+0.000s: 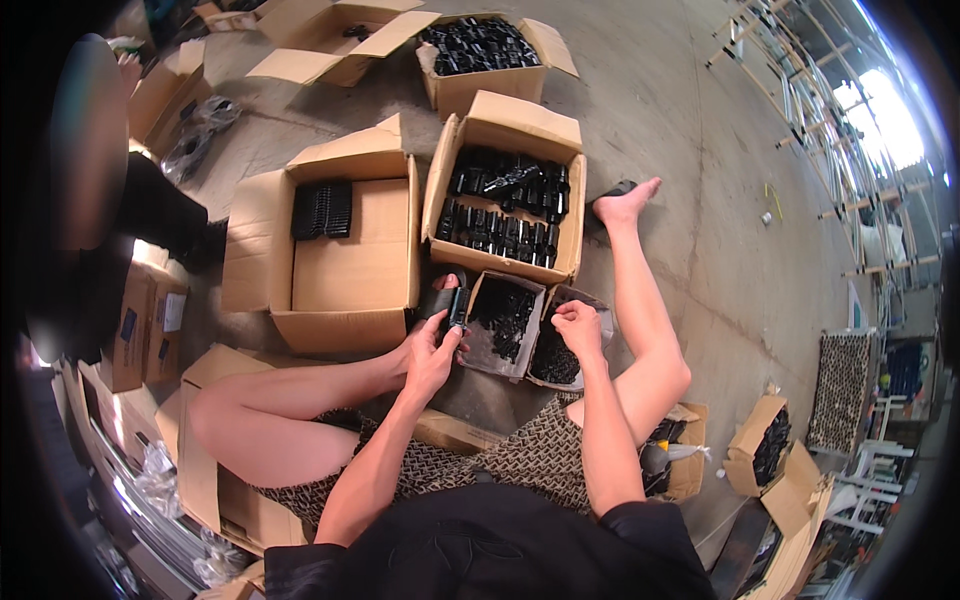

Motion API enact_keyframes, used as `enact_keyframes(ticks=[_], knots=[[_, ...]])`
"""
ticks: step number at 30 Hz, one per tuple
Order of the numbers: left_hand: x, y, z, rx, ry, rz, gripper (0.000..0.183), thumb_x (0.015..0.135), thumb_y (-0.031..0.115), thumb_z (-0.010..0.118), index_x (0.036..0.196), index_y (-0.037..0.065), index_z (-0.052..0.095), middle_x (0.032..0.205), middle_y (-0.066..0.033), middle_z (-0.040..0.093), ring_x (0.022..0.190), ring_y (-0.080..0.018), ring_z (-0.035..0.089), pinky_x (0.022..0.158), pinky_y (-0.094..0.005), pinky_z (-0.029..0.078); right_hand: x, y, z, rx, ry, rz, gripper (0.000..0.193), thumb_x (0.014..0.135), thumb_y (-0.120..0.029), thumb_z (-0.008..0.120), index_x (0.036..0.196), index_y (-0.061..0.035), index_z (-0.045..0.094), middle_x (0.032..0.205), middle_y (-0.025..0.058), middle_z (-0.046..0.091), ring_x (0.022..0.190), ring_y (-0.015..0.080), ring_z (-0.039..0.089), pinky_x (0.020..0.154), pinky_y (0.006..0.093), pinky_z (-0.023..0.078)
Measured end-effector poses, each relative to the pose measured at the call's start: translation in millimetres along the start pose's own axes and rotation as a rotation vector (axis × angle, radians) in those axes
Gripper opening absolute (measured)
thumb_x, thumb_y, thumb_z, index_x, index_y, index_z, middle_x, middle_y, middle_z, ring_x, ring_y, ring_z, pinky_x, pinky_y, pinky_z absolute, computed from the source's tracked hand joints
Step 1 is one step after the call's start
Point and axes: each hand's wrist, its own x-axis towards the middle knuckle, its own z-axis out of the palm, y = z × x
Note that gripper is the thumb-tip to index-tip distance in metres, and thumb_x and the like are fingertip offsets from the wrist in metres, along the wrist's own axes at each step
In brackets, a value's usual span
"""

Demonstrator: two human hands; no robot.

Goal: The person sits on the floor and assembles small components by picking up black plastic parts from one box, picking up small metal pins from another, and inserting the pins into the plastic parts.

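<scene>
My left hand (432,350) is closed around a black plastic piece (459,307), short and tube-like, held upright beside a small bin (492,364) of tiny black parts. To its right stands a second small bin (602,308), also holding small dark parts. Over that one my right hand (577,324) hovers with fingers pinched together; whatever they hold is too small to make out. Just beyond the bins, an open carton (492,262) contains rows of black plastic pieces (505,195). Another open carton (375,255), on the left, has one neat stack of black pieces (322,210) in its far corner.
Farther off are a carton full of black parts (485,85) and an opened carton (330,45). A person's dark-clothed leg (160,205) is at the left. Small cartons (757,440) lie at lower right, metal frames (800,110) along the right. My legs flank the bins.
</scene>
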Motion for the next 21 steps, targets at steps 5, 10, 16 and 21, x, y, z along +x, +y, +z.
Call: enact_keyframes(ticks=[5,10,16,21], knots=[[-7.3,16.1,12.1,0.228,0.047,0.144,0.048,0.098,0.018,0.059,0.14,-0.003,0.046,0.094,-0.0072,0.066,0.075,-0.01,0.063,0.061,-0.0251,0.049,-47.7,-99.3,21.7,0.6,-0.253,-0.173,0.014,0.087,-0.008,0.07,0.098,0.0005,0.07,0.084,0.0067,0.071,0.075,0.0088,0.066,0.07,0.0251,0.054],[-15.3,23.9,14.9,0.328,0.089,0.179,0.047,0.098,0.017,0.06,0.137,-0.005,0.048,0.092,-0.0078,0.067,0.077,-0.0123,0.064,0.065,-0.0268,0.05,-73.5,-153.0,29.1,0.419,-0.23,-0.357,0.019,0.089,-0.01,0.07,0.105,0.0013,0.07,0.088,0.0045,0.071,0.08,0.009,0.065,0.074,0.0261,0.053],[-12.4,24.5,14.1,0.311,0.103,0.205,0.044,0.098,0.016,0.059,0.136,-0.003,0.05,0.087,-0.0063,0.066,0.073,-0.0103,0.061,0.064,-0.0256,0.049,-76.5,-158.0,35.9,0.343,-0.149,-0.458,0.019,0.089,-0.008,0.069,0.105,0.0027,0.069,0.091,0.0106,0.072,0.081,0.0149,0.069,0.074,0.0287,0.054],[-12.2,23.4,13.5,0.297,0.12,0.194,0.042,0.097,0.016,0.059,0.134,-0.003,0.051,0.087,-0.009,0.066,0.076,-0.0132,0.063,0.067,-0.0279,0.05,-77.0,-161.0,39.1,0.307,-0.094,-0.564,0.017,0.089,-0.007,0.067,0.103,0.0024,0.069,0.093,0.0165,0.071,0.077,0.0251,0.069,0.07,0.0327,0.054]])
